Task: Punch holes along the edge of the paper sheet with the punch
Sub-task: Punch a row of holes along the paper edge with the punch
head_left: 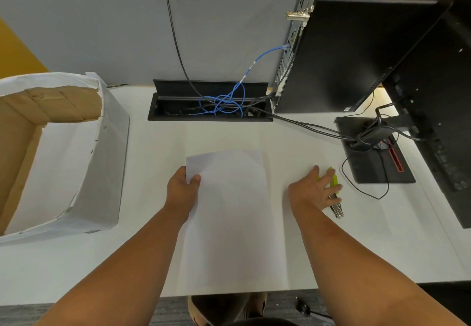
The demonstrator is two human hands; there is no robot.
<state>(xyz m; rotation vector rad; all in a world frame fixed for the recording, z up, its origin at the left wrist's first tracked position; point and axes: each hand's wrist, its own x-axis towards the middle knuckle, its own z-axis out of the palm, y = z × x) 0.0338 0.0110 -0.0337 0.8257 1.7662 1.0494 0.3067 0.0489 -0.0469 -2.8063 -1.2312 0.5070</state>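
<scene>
A white paper sheet (229, 218) lies flat on the white desk (318, 254), reaching from the middle to the front edge. My left hand (182, 189) pinches the sheet's far left corner, thumb on top and fingers under it. To the right of the sheet lies the punch (336, 199), with yellow-green handles and a metal jaw that points toward me. My right hand (317, 190) rests on top of the punch with its fingers spread and straight, and covers most of the handles.
A paper-wrapped cardboard box (102, 172) stands open at the left. A cable tray (211, 111) with blue and black cables sits at the back centre. A black computer tower (356, 45), a monitor stand base (369, 162) and loose cables (367, 190) fill the right.
</scene>
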